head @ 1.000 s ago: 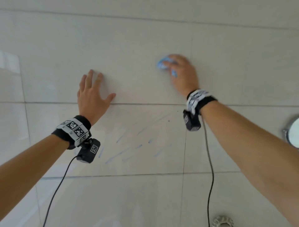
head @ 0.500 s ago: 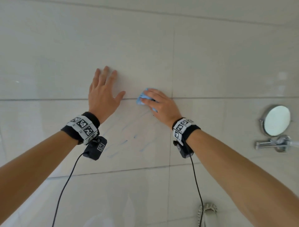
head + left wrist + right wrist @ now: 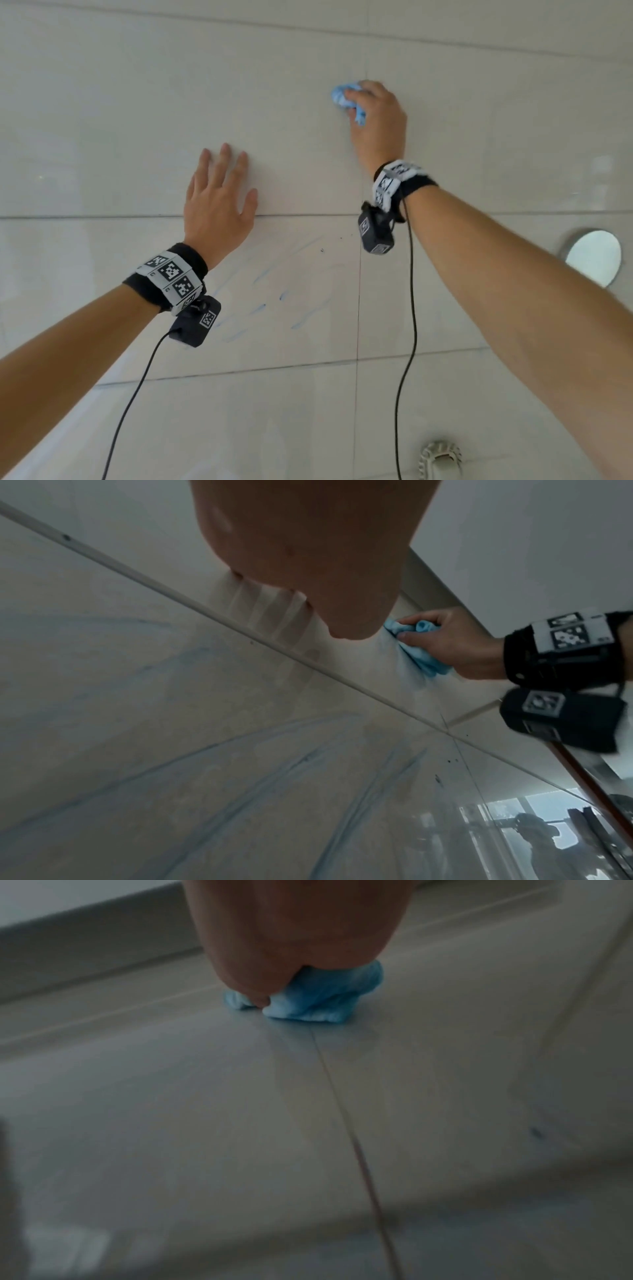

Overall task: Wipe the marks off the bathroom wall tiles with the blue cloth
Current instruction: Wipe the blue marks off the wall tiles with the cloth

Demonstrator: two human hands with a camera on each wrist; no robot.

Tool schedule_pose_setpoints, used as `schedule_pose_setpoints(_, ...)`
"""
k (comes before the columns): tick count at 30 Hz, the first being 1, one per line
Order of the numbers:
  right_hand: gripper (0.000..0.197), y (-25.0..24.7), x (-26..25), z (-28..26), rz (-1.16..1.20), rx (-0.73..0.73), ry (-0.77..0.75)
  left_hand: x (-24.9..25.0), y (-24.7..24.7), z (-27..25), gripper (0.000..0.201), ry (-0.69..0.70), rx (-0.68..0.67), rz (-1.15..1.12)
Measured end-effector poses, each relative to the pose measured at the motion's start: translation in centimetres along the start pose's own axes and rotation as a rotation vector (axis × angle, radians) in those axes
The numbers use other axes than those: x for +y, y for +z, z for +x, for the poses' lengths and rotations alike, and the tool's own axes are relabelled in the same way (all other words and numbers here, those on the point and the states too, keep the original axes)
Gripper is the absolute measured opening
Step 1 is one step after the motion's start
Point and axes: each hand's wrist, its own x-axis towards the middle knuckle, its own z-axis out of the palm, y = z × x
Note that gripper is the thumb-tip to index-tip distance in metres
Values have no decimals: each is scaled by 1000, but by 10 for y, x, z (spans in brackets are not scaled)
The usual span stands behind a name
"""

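Note:
My right hand (image 3: 375,116) grips a bunched blue cloth (image 3: 342,96) and presses it against the pale wall tile, high up beside a vertical grout line. In the left wrist view the cloth (image 3: 421,656) shows crumpled under the right hand (image 3: 455,642); in the right wrist view the cloth (image 3: 315,996) pokes out beneath the palm. My left hand (image 3: 219,202) lies flat on the tile, fingers straight and spread, just above a horizontal grout line. Faint blue smeared marks (image 3: 274,305) streak the tile below both hands, and the same marks (image 3: 267,791) appear close up.
A round chrome mirror (image 3: 592,257) is mounted on the wall at the right edge. A chrome fitting (image 3: 440,459) sits low, near the bottom. Black cables hang from both wrist cameras. Small dark specks (image 3: 322,250) dot the tile by the grout crossing.
My right hand has swept the cloth from the horizontal grout line up and to the right onto the upper tile. The left hand stays flat on the wall.

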Motion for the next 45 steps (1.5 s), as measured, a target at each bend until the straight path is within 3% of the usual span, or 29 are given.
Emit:
schedule_pose_setpoints(3,31,11,-19,-52,100,-25,-149,3,3,0,62,3,22,-4)
schedule_pose_setpoints(7,25,14,-25,-121,149,-258,-482,3,5,-1,62,14,15,13)
schedule_pose_setpoints(11,30,13,-8,-103,68,-331,-738,0,2,-1,61,42,7,26)
schedule_pose_setpoints(13,30,10,3,-67,-5,-192,-611,-1,0,-1,62,58,-6,21)
schedule_pose_setpoints(15,28,6,12,-21,-59,-45,-329,-5,-3,-2,64,65,-24,2)
schedule_pose_setpoints(17,28,1,14,16,-87,-38,-135,-11,-6,-7,67,67,-14,-11)
schedule_pose_setpoints(21,32,10,-11,34,-37,8,47,-31,-16,-18,68,21,21,-7)
schedule_pose_setpoints(24,40,28,-40,4,60,54,-50,-45,-22,-21,69,-83,39,-12)
schedule_pose_setpoints(28,28,56,-79,-76,192,-10,-223,-56,-22,-27,69,-120,5,-23)
schedule_pose_setpoints(32,35,68,-116,-163,191,-192,-429,-67,-25,-42,69,-89,-7,-19)
schedule_pose_setpoints(34,40,70,-125,-176,180,-249,-419,-78,-31,-51,71,-102,-18,1)
schedule_pose_setpoints(37,44,71,-133,-173,172,-218,-365,-106,-45,-65,73,-177,-30,36)
schedule_pose_setpoints(45,42,87,-176,-182,194,-257,-382,-197,-64,-106,80,-592,-39,-24)
